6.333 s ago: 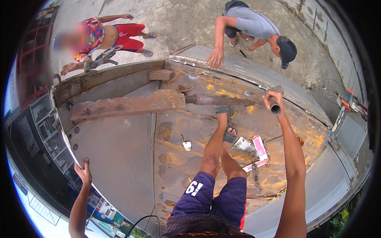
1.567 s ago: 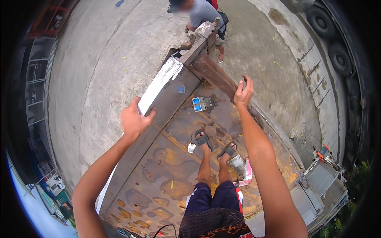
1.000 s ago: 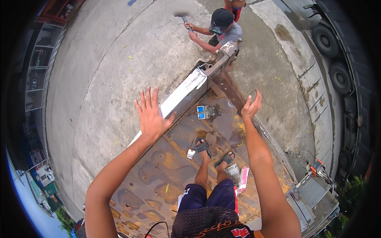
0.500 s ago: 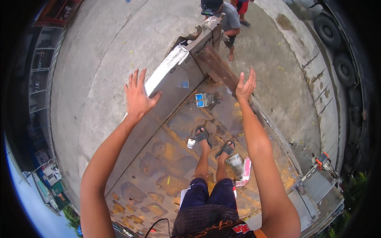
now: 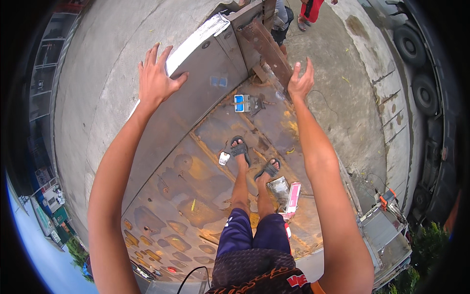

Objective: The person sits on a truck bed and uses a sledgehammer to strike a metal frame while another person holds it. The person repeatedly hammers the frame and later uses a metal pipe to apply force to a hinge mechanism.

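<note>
My left hand (image 5: 159,78) is raised with its fingers spread and nothing in it. It is beside the white-painted top edge (image 5: 198,40) of a grey metal side wall (image 5: 203,78); whether it touches the edge I cannot tell. Off to the right, my right hand (image 5: 300,82) holds nothing, its thumb and fingers apart. A rusty brown metal beam (image 5: 268,51) slants down to that hand's left, and contact between them is unclear. Below and between both hands, a small grey-and-blue box (image 5: 240,103) lies on the stained metal floor (image 5: 196,166).
I stand in sandals on the metal floor. By my feet are a white item (image 5: 224,158), a pink-and-white carton (image 5: 293,198) and a crumpled grey packet (image 5: 279,190). Beyond the walls, a person (image 5: 281,22) and another in red shorts (image 5: 312,10) are on the concrete. Large tyres (image 5: 409,45) line the right.
The view has shifted, so the wall, box and floor items appear higher and farther left. Both hands appear slightly higher, still empty. The near person is now mostly cut off by the top edge.
</note>
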### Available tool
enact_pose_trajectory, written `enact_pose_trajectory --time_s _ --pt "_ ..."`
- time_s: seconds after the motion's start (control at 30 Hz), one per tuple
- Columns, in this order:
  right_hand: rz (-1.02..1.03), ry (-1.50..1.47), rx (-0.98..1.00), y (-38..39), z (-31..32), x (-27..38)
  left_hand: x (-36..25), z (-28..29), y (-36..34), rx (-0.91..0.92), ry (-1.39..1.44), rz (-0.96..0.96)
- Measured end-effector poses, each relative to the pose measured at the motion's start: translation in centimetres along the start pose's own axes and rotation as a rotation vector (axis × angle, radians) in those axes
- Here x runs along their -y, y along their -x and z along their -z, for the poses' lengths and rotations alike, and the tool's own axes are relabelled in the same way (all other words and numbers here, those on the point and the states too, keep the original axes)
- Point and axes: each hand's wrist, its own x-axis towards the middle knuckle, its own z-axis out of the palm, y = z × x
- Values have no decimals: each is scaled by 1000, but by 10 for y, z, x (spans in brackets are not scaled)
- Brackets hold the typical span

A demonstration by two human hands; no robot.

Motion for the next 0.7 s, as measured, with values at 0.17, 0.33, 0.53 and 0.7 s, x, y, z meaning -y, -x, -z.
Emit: enact_pose_trajectory --time_s 0.17,0.33,0.53,0.7 --pt "41 -4 -37 0 -2 -1 0 -1 0 3 1 4" --pt "64 -7 -50 -1 -2 -2 0 -1 0 19 -3 5" --pt "62 11 -52 -1 -2 0 0 1 -1 42 12 5" --pt "53 44 -37 -1 -1 0 1 1 -2 51 27 -1"
